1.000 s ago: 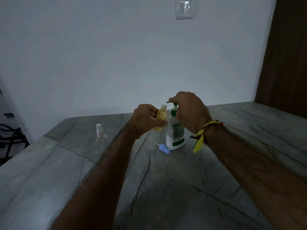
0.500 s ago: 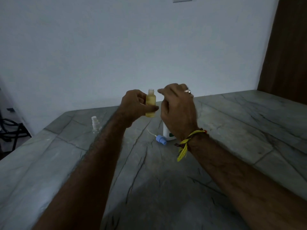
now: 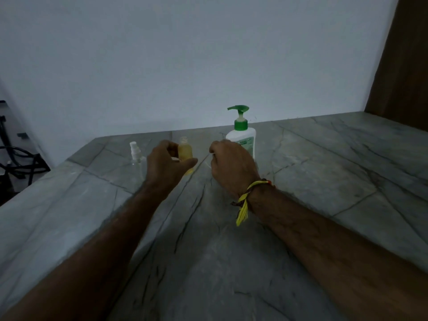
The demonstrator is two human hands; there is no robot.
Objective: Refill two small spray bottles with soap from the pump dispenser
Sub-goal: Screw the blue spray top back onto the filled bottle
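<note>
My left hand [image 3: 165,164] grips a small uncapped spray bottle of yellow soap [image 3: 185,151], upright and low over the grey marble table [image 3: 231,251]; whether its base touches the top is unclear. The white pump dispenser [image 3: 245,139] with a green pump head stands just behind my right hand [image 3: 231,167]. That hand's fingers curl down onto the table in front of the dispenser. Whatever lies beneath them is hidden, and only a thin pale tube [image 3: 209,159] shows at its left. A second, clear spray bottle [image 3: 135,156] with a white sprayer stands left of my left hand.
A plain white wall runs behind the table. A brown wooden panel [image 3: 405,66] stands at the far right. Off the table's left edge are a dark stand and cables [image 3: 16,158].
My right hand has left the pump head and dropped to the table in front of the dispenser. My left hand has lowered the yellow bottle away from the nozzle.
</note>
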